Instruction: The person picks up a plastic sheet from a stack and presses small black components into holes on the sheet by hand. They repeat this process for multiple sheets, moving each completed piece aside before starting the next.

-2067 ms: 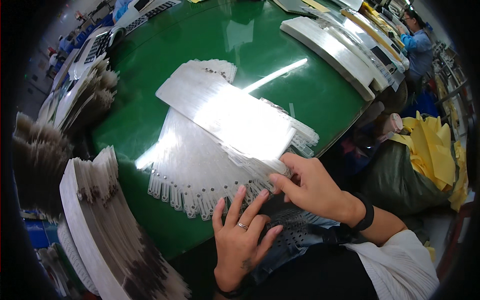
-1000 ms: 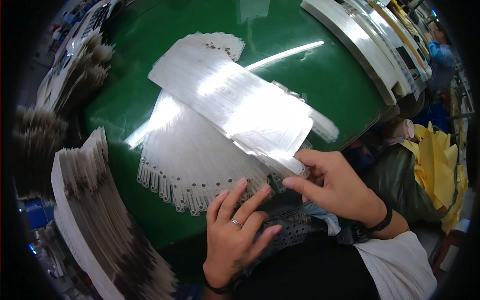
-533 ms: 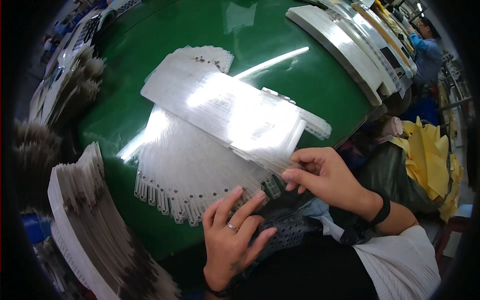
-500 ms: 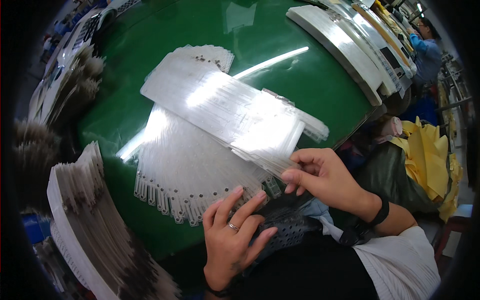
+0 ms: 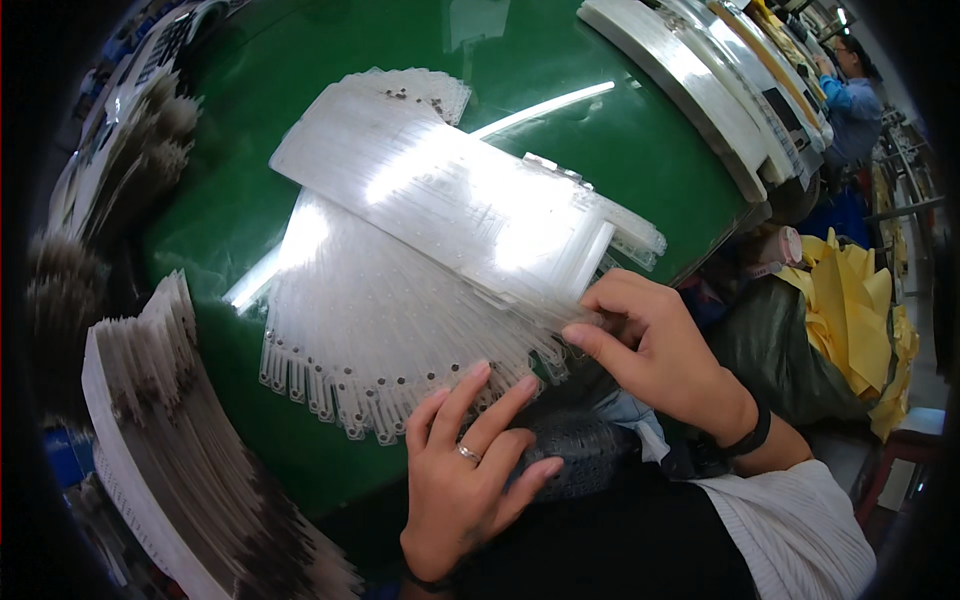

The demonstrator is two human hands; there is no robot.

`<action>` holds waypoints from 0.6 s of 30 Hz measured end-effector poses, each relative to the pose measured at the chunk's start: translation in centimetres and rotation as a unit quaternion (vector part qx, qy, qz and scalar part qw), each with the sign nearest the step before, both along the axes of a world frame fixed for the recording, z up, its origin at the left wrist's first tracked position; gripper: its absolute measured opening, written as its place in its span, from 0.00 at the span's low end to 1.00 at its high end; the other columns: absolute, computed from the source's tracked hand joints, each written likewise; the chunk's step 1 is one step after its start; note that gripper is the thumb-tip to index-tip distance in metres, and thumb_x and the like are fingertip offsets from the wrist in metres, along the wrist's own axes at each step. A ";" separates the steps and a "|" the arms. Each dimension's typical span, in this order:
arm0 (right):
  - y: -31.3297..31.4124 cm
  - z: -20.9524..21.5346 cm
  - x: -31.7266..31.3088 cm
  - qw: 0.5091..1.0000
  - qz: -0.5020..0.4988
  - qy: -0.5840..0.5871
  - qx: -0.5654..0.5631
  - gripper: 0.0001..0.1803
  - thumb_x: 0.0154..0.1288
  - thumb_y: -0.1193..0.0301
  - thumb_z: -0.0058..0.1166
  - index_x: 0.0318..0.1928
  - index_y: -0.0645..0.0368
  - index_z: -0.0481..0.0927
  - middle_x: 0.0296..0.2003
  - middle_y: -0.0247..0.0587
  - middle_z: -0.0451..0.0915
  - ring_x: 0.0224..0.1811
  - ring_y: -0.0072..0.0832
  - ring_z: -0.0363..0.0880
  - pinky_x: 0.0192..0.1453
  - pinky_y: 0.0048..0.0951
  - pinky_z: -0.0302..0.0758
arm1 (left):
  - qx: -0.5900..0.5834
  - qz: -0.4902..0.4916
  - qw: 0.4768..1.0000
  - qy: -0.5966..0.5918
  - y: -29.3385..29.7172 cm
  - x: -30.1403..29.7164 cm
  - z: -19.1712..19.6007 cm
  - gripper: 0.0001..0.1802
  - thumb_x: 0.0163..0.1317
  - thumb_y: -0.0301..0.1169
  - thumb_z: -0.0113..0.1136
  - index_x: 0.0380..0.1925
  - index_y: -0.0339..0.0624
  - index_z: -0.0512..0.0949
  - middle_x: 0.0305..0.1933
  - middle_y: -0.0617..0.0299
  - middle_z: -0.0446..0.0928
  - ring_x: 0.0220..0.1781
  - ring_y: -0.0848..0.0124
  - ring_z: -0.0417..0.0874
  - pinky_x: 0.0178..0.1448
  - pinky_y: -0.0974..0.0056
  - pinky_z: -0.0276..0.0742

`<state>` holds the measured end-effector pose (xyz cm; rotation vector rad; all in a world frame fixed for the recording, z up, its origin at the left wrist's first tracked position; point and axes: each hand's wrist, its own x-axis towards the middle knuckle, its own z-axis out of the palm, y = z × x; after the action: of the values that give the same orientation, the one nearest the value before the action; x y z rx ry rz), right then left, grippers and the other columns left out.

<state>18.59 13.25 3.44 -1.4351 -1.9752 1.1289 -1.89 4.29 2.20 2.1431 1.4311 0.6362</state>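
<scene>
A fan of thin, clear plastic sheets lies spread on a green tabletop, small dark-ringed holes along its near rim. Across it, slanting down to the right, rests a stack of clear plastic sheets with strong glare on top. My right hand pinches the near right corner of the sheets between thumb and fingers; how many it holds I cannot tell. My left hand, a ring on one finger, has its fingers spread, with the fingertips at the fan's near edge.
Tall rows of greyish sheets line the left side. At the back right stands a long pale stack. Yellow sheets sit on a dark green bag at the right. A person in blue is farther off.
My right hand has lifted slightly, with its fingers curled further under the sheet corner. More of the fan's right end shows below it. My left hand stays at the fan's near edge.
</scene>
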 end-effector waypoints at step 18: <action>0.9 -0.2 1.1 0.996 -0.059 0.043 -0.059 0.09 0.60 0.76 0.62 0.38 0.68 0.79 0.23 0.46 0.77 0.21 0.32 0.77 0.28 0.26 0.72 | -0.012 -0.010 1.000 0.018 3.0 2.5 1.0 0.13 0.55 0.39 0.69 0.27 0.42 0.78 0.60 0.56 0.77 0.66 0.56 0.71 0.63 0.53 0.64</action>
<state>19.69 14.16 3.26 -1.5133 -1.7672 1.2505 0.57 7.25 3.15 2.1582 1.4270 0.5716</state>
